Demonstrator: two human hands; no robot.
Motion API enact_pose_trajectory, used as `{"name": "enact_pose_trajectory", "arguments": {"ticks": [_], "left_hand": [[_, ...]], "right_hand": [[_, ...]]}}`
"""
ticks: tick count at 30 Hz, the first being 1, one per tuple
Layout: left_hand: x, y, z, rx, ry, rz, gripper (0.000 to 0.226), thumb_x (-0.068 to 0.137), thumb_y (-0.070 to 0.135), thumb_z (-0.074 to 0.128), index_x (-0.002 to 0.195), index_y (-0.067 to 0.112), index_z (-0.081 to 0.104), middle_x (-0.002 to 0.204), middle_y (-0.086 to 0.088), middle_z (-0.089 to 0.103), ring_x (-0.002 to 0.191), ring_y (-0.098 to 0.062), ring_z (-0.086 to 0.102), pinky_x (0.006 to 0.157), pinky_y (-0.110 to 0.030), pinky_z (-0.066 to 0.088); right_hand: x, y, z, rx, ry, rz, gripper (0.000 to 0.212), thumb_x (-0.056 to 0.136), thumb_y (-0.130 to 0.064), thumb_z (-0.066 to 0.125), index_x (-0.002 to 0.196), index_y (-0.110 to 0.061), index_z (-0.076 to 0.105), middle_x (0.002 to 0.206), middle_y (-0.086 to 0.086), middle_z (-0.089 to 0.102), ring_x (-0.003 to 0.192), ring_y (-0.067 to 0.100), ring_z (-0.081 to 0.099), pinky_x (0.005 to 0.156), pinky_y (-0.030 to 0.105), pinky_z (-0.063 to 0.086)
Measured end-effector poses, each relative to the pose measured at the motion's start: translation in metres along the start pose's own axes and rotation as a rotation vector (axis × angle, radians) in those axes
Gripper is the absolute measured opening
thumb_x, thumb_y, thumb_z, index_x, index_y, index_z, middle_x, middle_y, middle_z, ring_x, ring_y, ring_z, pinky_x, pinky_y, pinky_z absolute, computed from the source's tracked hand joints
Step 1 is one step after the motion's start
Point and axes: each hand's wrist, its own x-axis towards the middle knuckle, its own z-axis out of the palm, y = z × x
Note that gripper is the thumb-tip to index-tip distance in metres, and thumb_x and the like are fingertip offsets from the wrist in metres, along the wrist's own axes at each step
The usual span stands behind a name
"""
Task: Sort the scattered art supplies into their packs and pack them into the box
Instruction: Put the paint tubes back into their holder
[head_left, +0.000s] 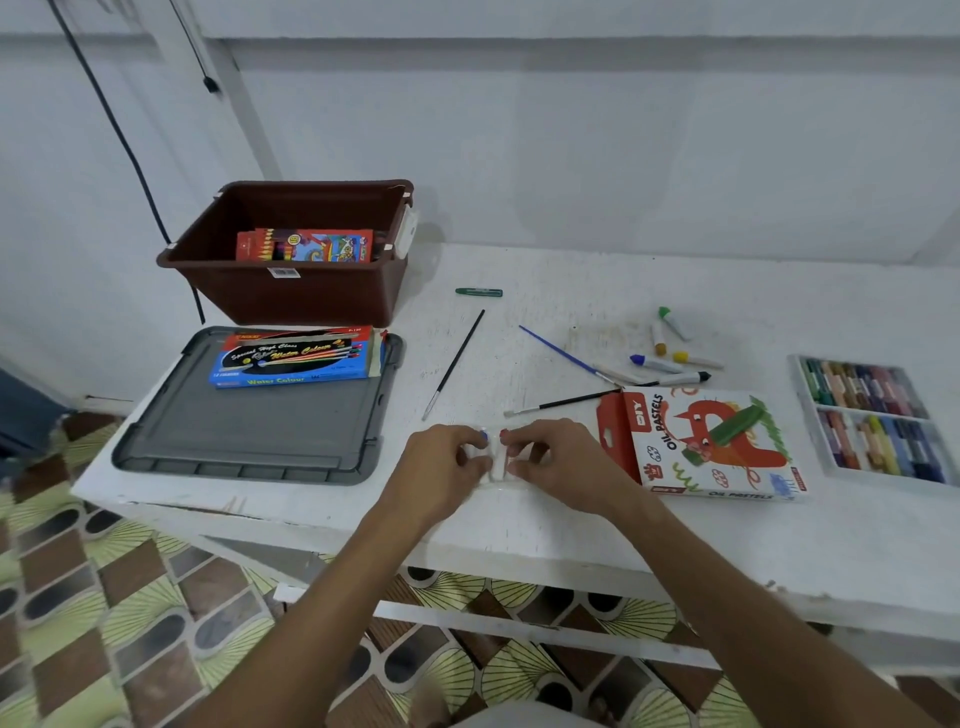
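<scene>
Both hands pinching white tubes, upright

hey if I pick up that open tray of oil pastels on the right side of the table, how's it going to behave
The pastel tray has no lid, so tipping it would probably spill the sticks. It looks like thin white plastic and may flex if lifted by one edge. Packed nearly full in two rows, it is likely heavier than it seems; supporting it from both ends, kept level, seems safest.
</scene>
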Motion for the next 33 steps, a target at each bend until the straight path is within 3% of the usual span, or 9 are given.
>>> {"name": "enact_pose_trajectory", "arguments": {"ticks": [4,15,19,25,33], "left_hand": [[0.001,-0.002,-0.001,-0.006,-0.016,0.01,0.025,0.087,0.027,0.068,0.112,0.022,0.069,0.067,0.008,0.06,0.053,-0.001,0.049,0.05,-0.006,0.033],[0.007,-0.005,-0.011,0.018,-0.129,0.022,0.037,0.086,0.029,0.069,0.123,0.025,0.063,0.079,0.003,0.065,0.062,-0.005,0.054,0.053,-0.008,0.035],[0.009,-0.004,-0.016,0.084,-0.147,0.054,0.038,0.086,0.032,0.069,0.122,0.023,0.064,0.074,0.005,0.061,0.061,-0.005,0.053,0.054,-0.01,0.035],[0.01,-0.004,-0.019,0.153,-0.152,0.081,0.041,0.085,0.038,0.069,0.123,0.025,0.064,0.069,0.011,0.053,0.06,-0.003,0.052,0.058,-0.013,0.035],[0.013,-0.006,-0.021,0.112,-0.172,0.105,0.035,0.084,0.035,0.07,0.117,0.025,0.067,0.07,0.009,0.057,0.06,-0.005,0.051,0.054,-0.012,0.035]], "right_hand": [[-0.002,0.0,0.005,0.038,0.047,0.01,0.024,0.086,-0.019,0.067,0.109,-0.018,0.069,0.097,-0.009,0.067,0.077,0.007,0.059,0.072,0.014,0.042],[0.0,0.0,0.014,-0.073,0.03,-0.05,0.036,0.09,-0.025,0.061,0.125,-0.017,0.061,0.11,-0.003,0.059,0.088,0.004,0.046,0.081,0.016,0.034],[0.001,0.0,0.016,-0.11,0.041,-0.073,0.041,0.088,-0.029,0.063,0.128,-0.018,0.059,0.107,-0.005,0.048,0.085,0.0,0.042,0.078,0.012,0.032],[0.004,0.0,0.017,-0.166,0.019,-0.023,0.044,0.085,-0.035,0.063,0.128,-0.028,0.056,0.108,-0.002,0.04,0.106,0.011,0.04,0.092,0.023,0.033],[0.008,0.004,0.012,-0.072,-0.025,-0.028,0.046,0.084,-0.035,0.067,0.128,-0.034,0.056,0.104,-0.004,0.041,0.091,0.005,0.04,0.083,0.018,0.034]]}}
